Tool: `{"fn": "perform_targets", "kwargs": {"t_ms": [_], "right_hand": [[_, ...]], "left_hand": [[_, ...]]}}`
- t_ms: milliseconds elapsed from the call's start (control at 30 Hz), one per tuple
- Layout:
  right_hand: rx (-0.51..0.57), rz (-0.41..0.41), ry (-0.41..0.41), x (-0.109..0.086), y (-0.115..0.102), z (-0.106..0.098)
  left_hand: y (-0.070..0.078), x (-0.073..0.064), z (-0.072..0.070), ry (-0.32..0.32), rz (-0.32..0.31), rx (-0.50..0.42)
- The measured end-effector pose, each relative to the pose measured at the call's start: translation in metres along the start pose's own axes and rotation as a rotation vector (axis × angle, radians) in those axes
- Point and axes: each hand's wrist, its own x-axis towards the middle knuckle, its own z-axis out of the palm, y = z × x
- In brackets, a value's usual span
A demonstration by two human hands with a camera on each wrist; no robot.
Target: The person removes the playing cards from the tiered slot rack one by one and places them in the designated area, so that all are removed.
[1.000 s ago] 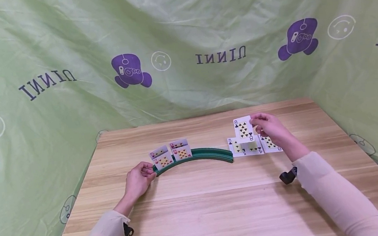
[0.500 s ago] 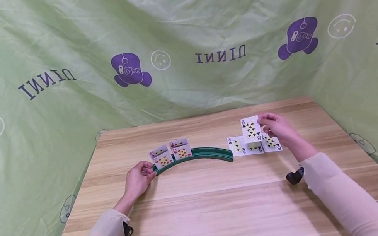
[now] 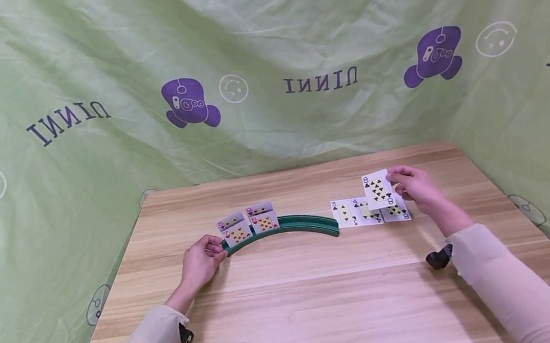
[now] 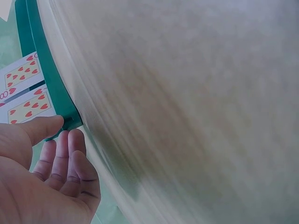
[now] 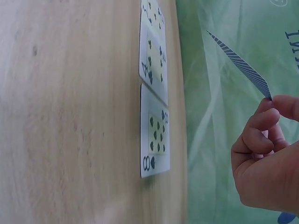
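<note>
My right hand (image 3: 417,189) pinches an eight of clubs (image 3: 377,189) by its right edge, above several cards lying on the table. In the right wrist view, the held card shows its striped back (image 5: 245,65), nearly edge-on. Under it lie a three (image 3: 343,213), a four of clubs (image 5: 154,60) and an eight of spades (image 5: 155,135), side by side. My left hand (image 3: 202,260) grips the left end of a curved green card holder (image 3: 306,223), thumb on its front. Four slots' worth of detail is partly hidden, but a seven of hearts (image 3: 238,234) and an eight of hearts (image 3: 264,222) stand in its front groove.
Behind those front cards stand a red five (image 3: 230,220) and a nine (image 3: 259,208) in the holder's rear groove. The wooden table (image 3: 290,305) meets a green printed curtain (image 3: 270,127) at its back and sides.
My right hand has moved to the right with the eight of clubs, uncovering the four and overlapping the eight of spades. The left hand and the holder have stayed put.
</note>
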Motion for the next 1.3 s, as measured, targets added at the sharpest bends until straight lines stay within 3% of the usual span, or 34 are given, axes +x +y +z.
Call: {"fn": "perform_targets", "kwargs": {"t_ms": [300,700,1300], "right_hand": [[-0.016,0.023,0.016,0.0,0.009,-0.016],[-0.053,0.033,0.034,-0.001,0.017,-0.031],[-0.117,0.079,0.072,-0.005,0.028,-0.053]], "left_hand": [[-0.002,0.0,0.001,0.032,0.051,0.012],[-0.003,-0.001,0.003,0.034,0.023,-0.002],[-0.003,0.0,0.002,0.035,0.048,0.008]]}}
